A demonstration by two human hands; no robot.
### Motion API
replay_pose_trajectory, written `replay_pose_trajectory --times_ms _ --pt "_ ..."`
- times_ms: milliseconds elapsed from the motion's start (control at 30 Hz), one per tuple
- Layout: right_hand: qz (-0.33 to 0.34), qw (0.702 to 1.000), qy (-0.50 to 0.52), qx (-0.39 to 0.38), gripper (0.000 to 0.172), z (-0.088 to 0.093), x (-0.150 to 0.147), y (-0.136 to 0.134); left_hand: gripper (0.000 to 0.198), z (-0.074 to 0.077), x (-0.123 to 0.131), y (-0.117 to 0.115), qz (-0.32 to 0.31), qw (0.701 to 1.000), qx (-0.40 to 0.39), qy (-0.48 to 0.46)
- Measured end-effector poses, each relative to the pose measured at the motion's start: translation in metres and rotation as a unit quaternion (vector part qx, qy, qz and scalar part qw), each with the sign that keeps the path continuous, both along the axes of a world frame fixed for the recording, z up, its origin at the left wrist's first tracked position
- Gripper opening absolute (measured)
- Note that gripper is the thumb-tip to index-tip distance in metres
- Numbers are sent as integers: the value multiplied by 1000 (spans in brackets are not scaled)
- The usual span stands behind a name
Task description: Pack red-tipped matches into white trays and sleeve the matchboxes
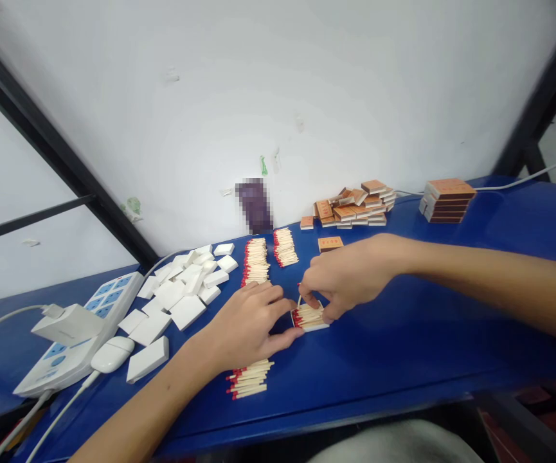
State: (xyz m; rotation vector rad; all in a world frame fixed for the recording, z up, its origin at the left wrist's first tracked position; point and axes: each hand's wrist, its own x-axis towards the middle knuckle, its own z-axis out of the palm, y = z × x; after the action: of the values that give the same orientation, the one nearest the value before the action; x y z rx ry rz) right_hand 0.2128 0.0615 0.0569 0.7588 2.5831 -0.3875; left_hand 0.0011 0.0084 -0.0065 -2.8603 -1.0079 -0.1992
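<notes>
A small white matchbox tray point(317, 327) filled with red-headed matches point(309, 316) lies on the blue table. My left hand point(253, 325) grips its left end between thumb and fingers. Over its right side my right hand point(349, 276) is closed, fingertips in among the matches and thumb by the right end. One match point(299, 298) sticks up tilted at the right fingertips, which partly hide it. Behind my left hand lies a long row of matches point(256, 258), with a shorter pile point(285, 247) beside it. Nearer me, more matches point(251, 379) lie below the left wrist.
White trays point(181, 292) are heaped at left, near a power strip point(85, 331) with a charger and a white mouse-shaped device point(112, 354). Orange matchbox sleeves point(355, 204) pile against the wall. One sleeve point(330, 244) lies behind my right hand; a neat stack point(447, 200) stands at right.
</notes>
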Motion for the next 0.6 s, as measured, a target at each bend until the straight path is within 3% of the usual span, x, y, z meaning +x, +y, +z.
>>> replay_pose_trajectory --times_ms 167,600 --pt "-8 1000 -7 -27 17 3 2 8 34 1 1 0 -3 1000 7 5" --pt "-12 985 33 -167 13 -9 -2 17 33 3 1 -1 -3 1000 -8 11"
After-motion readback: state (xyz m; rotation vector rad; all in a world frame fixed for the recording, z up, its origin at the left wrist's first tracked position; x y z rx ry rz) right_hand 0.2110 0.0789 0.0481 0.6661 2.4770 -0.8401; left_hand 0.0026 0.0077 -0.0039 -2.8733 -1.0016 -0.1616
